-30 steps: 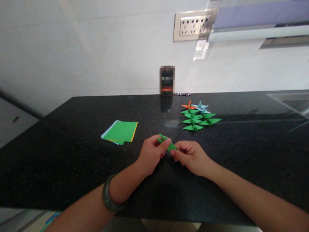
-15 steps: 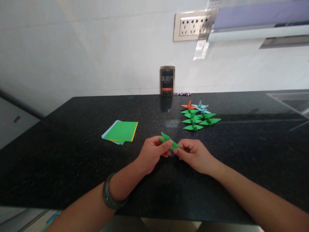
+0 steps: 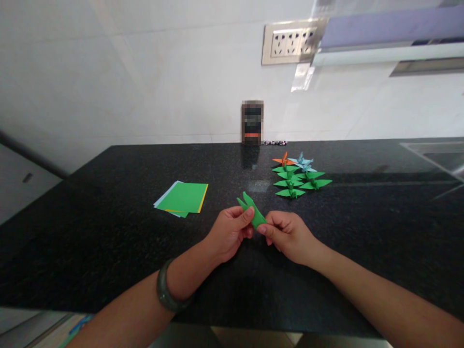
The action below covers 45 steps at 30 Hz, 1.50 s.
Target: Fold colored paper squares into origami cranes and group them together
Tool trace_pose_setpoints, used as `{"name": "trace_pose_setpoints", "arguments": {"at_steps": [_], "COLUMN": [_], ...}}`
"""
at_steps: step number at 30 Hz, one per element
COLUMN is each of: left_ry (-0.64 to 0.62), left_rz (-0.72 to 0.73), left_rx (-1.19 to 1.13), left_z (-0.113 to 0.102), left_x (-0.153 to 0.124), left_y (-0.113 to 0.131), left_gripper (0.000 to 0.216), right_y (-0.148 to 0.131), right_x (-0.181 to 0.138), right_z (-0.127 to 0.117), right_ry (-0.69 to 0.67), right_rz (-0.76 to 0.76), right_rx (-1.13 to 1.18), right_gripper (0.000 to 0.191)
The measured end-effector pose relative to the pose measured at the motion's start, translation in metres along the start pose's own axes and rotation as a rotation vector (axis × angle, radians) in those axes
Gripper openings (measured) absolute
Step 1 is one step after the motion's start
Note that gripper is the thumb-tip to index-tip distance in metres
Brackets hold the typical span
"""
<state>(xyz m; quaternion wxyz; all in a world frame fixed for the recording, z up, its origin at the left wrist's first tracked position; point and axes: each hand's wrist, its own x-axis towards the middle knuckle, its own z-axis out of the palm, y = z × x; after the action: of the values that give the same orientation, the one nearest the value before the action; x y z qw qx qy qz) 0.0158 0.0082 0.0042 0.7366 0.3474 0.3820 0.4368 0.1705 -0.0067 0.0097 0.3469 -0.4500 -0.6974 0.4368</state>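
A small folded green paper piece is held above the black countertop, pinched from both sides. My left hand, with a dark bangle on its wrist, grips its left part between thumb and fingers. My right hand pinches its lower right end. Two narrow points of the paper stick up and away from me.
A stack of green, yellow and pale blue paper sheets lies to the left. Several finished paper cranes, mostly green, one orange, one light blue, sit behind my right hand. A blurred dark object leans against the wall; a sink edge is far right.
The folded paper has tilted so its points stand more upright, and both hands shifted their pinch slightly. Everything else on the counter stayed put.
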Motion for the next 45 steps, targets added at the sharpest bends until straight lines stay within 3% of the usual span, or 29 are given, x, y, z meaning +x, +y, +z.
{"name": "trace_pose_setpoints", "arguments": {"at_steps": [4, 9, 20, 23, 27, 32, 38, 45], "left_ry": [0.037, 0.036, 0.083, 0.078, 0.004, -0.064, -0.074, -0.053], "left_rz": [0.019, -0.052, -0.061, -0.079, -0.104, -0.093, -0.050, -0.049], "left_rx": [0.022, 0.071, 0.173, 0.183, 0.175, 0.145, 0.184, 0.199], "left_z": [-0.002, -0.005, 0.000, -0.001, -0.001, 0.001, 0.001, 0.002], "left_x": [0.001, 0.002, 0.001, 0.001, 0.001, 0.000, 0.000, 0.003], "left_y": [0.001, 0.000, -0.004, -0.006, -0.006, -0.005, -0.006, -0.009], "left_gripper": [0.031, 0.030, 0.032, 0.033, 0.034, 0.033, 0.036, 0.036], "right_y": [0.007, 0.014, 0.011, 0.014, 0.011, 0.006, 0.013, 0.015], "right_x": [0.003, 0.003, 0.004, 0.003, 0.003, 0.003, 0.005, 0.008], "right_z": [-0.005, -0.011, -0.013, -0.015, -0.015, -0.010, -0.001, 0.001], "right_ry": [-0.067, 0.049, -0.048, -0.062, -0.007, 0.059, 0.104, 0.131], "right_rz": [0.001, -0.130, -0.477, -0.511, -0.462, -0.280, -0.007, 0.097], "right_rx": [0.038, 0.031, -0.233, -0.305, -0.288, -0.185, 0.073, 0.113], "right_gripper": [0.036, 0.021, 0.026, 0.021, 0.018, 0.018, 0.018, 0.019]}}
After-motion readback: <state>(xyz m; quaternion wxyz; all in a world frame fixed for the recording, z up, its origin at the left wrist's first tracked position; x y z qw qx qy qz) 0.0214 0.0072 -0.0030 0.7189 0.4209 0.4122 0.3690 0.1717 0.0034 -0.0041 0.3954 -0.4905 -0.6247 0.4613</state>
